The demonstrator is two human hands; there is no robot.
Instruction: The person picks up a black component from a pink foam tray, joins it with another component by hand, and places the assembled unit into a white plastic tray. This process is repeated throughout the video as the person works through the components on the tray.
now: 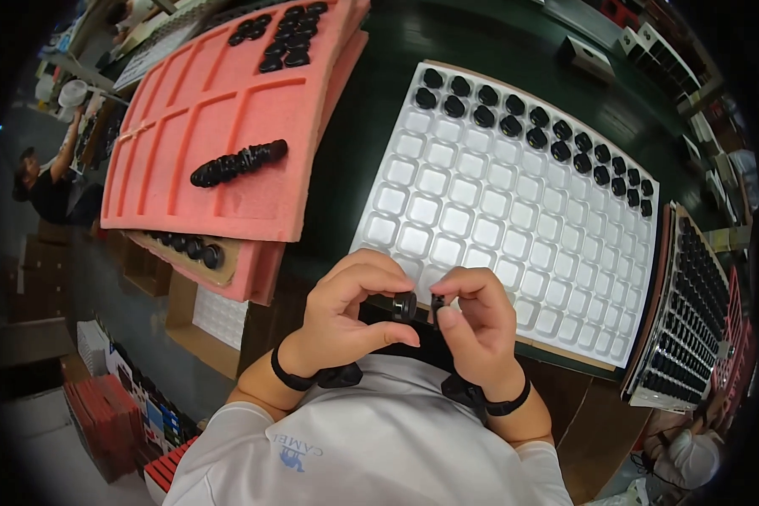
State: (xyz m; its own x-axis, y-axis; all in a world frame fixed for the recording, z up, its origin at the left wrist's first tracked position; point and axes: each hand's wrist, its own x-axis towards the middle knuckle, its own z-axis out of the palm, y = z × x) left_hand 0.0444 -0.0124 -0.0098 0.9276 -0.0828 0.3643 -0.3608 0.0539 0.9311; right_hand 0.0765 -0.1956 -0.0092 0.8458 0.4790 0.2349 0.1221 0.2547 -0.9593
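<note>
My left hand (341, 316) pinches a short, round black part (405, 307) between thumb and fingers, its rim facing right. Just to its right, my right hand (481, 325) has thumb and forefinger closed on a smaller black piece (438, 301), mostly hidden by the fingertips. A small gap separates the two pieces. Both hands are close to my body, at the near edge of a white plastic tray (458, 221) with many square pockets. Similar black parts (510, 126) fill its two far rows.
On the left, stacked pink foam trays (253, 211) carry a line of black parts (239, 164) and a group of them (293, 35) at the far end. Another filled tray (679, 312) leans at the right. A person (55, 181) is at far left, cardboard boxes (46, 270) nearby.
</note>
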